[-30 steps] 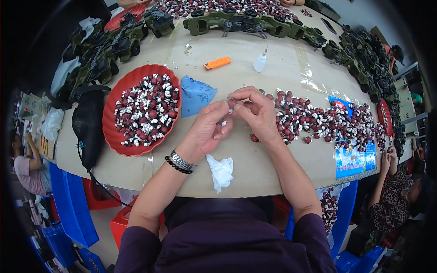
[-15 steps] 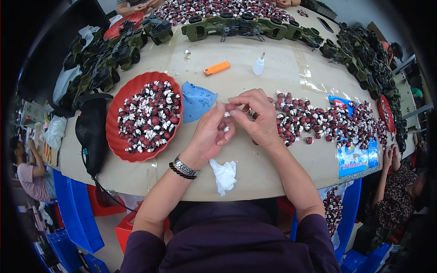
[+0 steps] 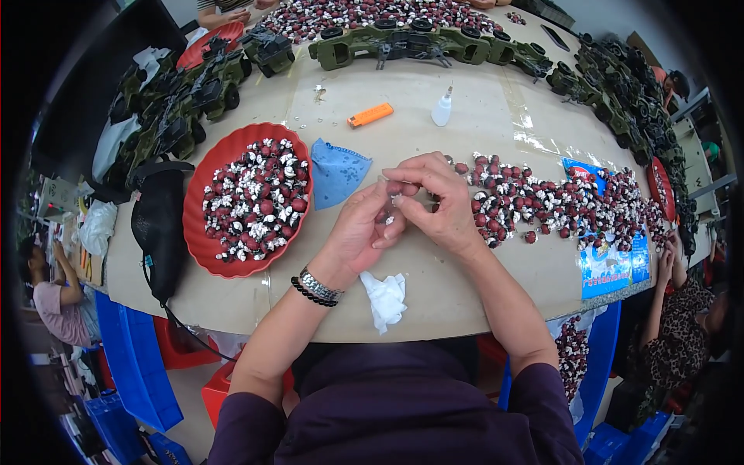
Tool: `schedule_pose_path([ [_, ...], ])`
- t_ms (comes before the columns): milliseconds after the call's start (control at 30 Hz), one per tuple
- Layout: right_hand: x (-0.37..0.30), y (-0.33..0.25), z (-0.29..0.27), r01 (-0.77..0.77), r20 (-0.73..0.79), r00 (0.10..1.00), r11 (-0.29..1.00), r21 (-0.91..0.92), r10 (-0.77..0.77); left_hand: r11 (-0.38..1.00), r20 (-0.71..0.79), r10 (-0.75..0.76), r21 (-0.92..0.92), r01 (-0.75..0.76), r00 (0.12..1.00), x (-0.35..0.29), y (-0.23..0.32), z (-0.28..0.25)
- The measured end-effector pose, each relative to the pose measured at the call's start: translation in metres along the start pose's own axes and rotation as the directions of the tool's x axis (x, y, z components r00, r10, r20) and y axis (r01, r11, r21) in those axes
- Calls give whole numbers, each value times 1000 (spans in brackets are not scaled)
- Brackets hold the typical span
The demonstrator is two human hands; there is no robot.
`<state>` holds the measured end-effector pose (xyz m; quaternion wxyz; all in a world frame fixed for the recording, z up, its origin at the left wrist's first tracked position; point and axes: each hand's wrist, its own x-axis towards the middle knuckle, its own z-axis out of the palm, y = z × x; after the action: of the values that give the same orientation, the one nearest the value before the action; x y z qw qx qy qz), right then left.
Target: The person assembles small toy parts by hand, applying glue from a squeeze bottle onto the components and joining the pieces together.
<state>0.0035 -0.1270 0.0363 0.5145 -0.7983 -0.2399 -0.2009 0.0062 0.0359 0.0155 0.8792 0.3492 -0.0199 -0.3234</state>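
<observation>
The dark-red ball [image 3: 396,188] appears mid-handling, held above the surface [image 3: 457,302], inward from its near edge, gripped by the fingers of both left hand [image 3: 353,229] and right hand [image 3: 443,203]. Loose pieces [image 3: 542,208] spread toward the right edge; others fill the red bowl [image 3: 194,225] nearer the left. Which are finished, I cannot tell.

Dark purple short-sleeved shirt [image 3: 395,411], silver link wristband [image 3: 320,286], 1 black beaded bracelet [image 3: 311,295]

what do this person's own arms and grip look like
Short, dark purple sleeves leave the forearms uncovered. The left wrist wears a silver link band beside a black beaded bracelet; the right wrist is bare. Left grip and right grip are ungloved.
</observation>
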Motion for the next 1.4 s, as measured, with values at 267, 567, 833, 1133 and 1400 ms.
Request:
schedule_pose_path([
  [267, 0, 1, -4, -118, 42, 992, 991, 58, 115, 996, -43, 69, 55, -66, 997, -2, 3, 8],
  [567, 15, 5, -52, -358, -245, 911, 930, -77, 331, 977, 52, 94, -197, -83, 994, -2, 7, -6],
  [833, 3, 17, -34, -51, 133, 976, 775, -630, 173, 978, -92, 91, -179, -106, 992, 0, 7, 2],
  [1133, 12, -3, -29, -189, 100, 963, 887, -421, 252, 983, -65, 181, 45, -179, 981, -3, 6, -4],
  [1400, 7, -7, -27, -19, 192, 981, 998, -67, 31, 983, -117, 32, 184, -9, 993, -7, 4, 7],
])
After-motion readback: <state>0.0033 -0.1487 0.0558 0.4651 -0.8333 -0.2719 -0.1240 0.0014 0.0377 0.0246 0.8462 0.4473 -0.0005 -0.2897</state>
